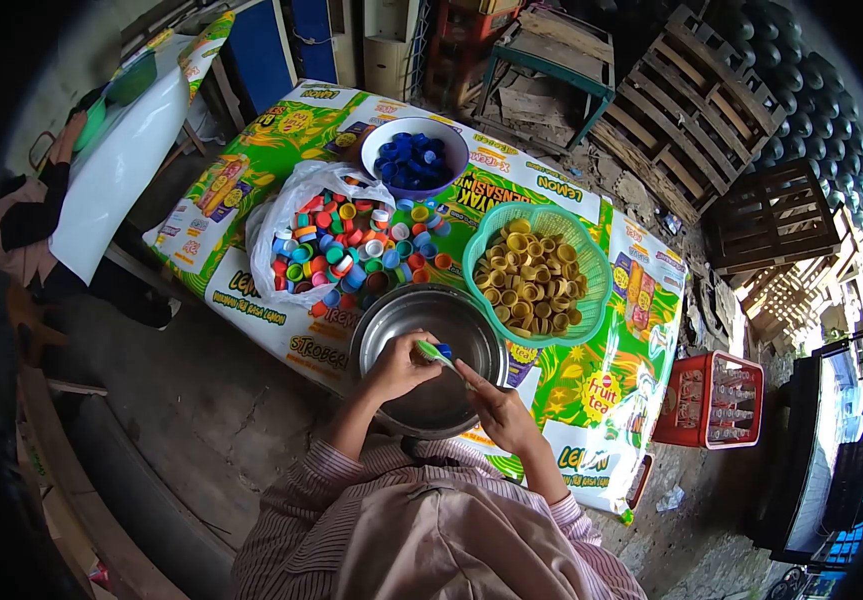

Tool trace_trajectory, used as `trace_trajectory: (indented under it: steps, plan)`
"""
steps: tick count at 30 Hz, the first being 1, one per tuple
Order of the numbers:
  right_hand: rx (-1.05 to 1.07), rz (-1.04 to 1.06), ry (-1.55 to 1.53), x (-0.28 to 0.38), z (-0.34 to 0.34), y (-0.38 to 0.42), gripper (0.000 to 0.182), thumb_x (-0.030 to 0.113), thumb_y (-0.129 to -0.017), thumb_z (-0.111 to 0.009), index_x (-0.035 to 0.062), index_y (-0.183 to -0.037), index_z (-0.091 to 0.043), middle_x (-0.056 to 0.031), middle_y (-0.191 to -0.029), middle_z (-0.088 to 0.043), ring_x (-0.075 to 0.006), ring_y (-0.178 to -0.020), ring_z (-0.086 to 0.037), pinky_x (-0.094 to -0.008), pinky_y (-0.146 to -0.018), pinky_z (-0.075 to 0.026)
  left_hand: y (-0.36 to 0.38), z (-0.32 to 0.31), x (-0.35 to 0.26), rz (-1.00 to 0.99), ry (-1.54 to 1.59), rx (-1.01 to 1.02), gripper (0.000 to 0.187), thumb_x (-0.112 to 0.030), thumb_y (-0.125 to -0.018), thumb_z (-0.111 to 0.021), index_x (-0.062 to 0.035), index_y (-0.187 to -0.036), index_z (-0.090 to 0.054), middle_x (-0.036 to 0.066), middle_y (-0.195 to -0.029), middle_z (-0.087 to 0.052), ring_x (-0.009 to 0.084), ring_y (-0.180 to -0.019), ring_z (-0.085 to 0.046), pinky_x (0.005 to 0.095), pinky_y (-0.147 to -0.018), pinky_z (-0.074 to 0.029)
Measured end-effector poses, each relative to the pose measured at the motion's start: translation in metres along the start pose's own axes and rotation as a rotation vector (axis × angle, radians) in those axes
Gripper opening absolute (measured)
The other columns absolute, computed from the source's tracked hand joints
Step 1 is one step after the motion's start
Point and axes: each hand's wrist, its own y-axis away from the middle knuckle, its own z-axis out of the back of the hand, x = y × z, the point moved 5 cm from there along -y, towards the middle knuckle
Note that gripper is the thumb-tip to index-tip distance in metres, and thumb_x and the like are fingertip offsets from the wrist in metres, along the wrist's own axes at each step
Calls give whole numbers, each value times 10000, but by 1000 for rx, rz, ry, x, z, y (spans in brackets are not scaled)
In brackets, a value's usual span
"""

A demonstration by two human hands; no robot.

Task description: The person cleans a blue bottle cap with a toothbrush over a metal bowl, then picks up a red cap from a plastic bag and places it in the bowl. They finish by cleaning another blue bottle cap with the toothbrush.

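My left hand (401,370) is closed at the fingertips on a small blue bottle cap (444,350), partly hidden. My right hand (504,412) grips a slim green and white toothbrush (433,353), its green end against the cap and near my left fingers. Both hands are over a metal basin (363,345) at the table's near edge. Just behind the basin, a white plastic bag (263,235) lies open with many coloured bottle caps (356,240) spilling out. To the right stands a green plastic basket (599,265) of yellow caps (531,280).
A white bowl (462,150) of blue caps (411,160) sits at the table's back. The printed tablecloth (576,380) covers the table. A red crate (686,400) of bottles stands right. Another person's hand (69,135) touches a green basin (93,125) at far left.
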Motion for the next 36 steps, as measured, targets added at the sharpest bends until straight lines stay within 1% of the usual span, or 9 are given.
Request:
trace_trajectory:
  steps: [2, 6, 8, 16, 18, 25, 32, 34, 36]
  plan:
    - [-48, 3, -41, -5, 8, 2, 510, 56, -868, -477, 189, -1348, -369, -219, -656, -558, -340, -508, -532, -319, -569, -459, 3, 6, 9, 138, 137, -82, 215, -35, -712, -671, 17, -883, -551, 41, -783, -513, 87, -635, -512, 215, -587, -425]
    - [-111, 52, -57, -9, 13, 2, 512, 53, -868, -472, 192, -1349, -363, -230, -646, -551, -364, -547, -550, -280, -551, -437, 3, 13, -5, 86, -27, -70, 201, -47, -723, -668, 22, -882, -566, 34, -766, -510, 102, -662, -542, 229, -599, -436]
    - [-28, -35, -58, -1, 4, 2, 508, 58, -870, -471, 198, -1347, -367, -224, -598, -526, -363, -532, -545, -282, -535, -433, 2, 12, -6, 81, -41, -66, 196, -45, -724, -667, 26, -877, -567, 35, -762, -512, 106, -663, -543, 236, -599, -437]
    - [7, 19, 30, -1, -7, 4, 517, 91, -869, -482, 240, -1349, -360, -191, -517, -479, -354, -474, -519, -410, -491, -428, 3, 11, -12, 33, -149, -81, 209, -28, -697, -674, 25, -867, -564, 85, -783, -546, 157, -663, -570, 267, -598, -449]
    - [-19, 34, 179, 3, -6, 6, 517, 106, -870, -478, 256, -1348, -353, -189, -531, -506, -356, -475, -527, -438, -482, -416, 1, 12, -14, 69, -277, -87, 205, -25, -683, -675, 20, -849, -562, 105, -784, -551, 198, -676, -588, 291, -597, -460]
    - [-248, 61, 148, -15, 2, 8, 528, 101, -869, -476, 244, -1357, -335, -205, -650, -580, -379, -549, -558, -465, -524, -428, 0, 11, -20, 88, -328, -90, 186, 2, -665, -656, 26, -811, -544, 106, -752, -534, 224, -653, -584, 322, -591, -468]
    - [-144, -44, 50, -15, -9, 12, 526, 60, -859, -474, 200, -1352, -353, -253, -746, -585, -397, -630, -574, -442, -559, -433, -1, 10, -26, 99, -348, -127, 169, -12, -656, -645, 7, -788, -540, 103, -759, -522, 236, -681, -573, 331, -607, -467]
    - [-236, -11, 14, -16, -5, 13, 527, 37, -852, -474, 174, -1348, -360, -255, -702, -575, -401, -632, -574, -438, -563, -428, 0, 11, -25, 105, -377, -102, 170, -13, -656, -645, 7, -788, -539, 101, -758, -518, 236, -695, -572, 330, -613, -467]
    - [-216, -6, -3, -10, -7, 14, 534, 27, -847, -476, 171, -1348, -359, -251, -698, -574, -403, -633, -575, -437, -565, -429, -1, 10, -29, -12, -355, -121, 173, -13, -656, -644, 13, -794, -541, 101, -764, -523, 237, -714, -573, 322, -625, -469]
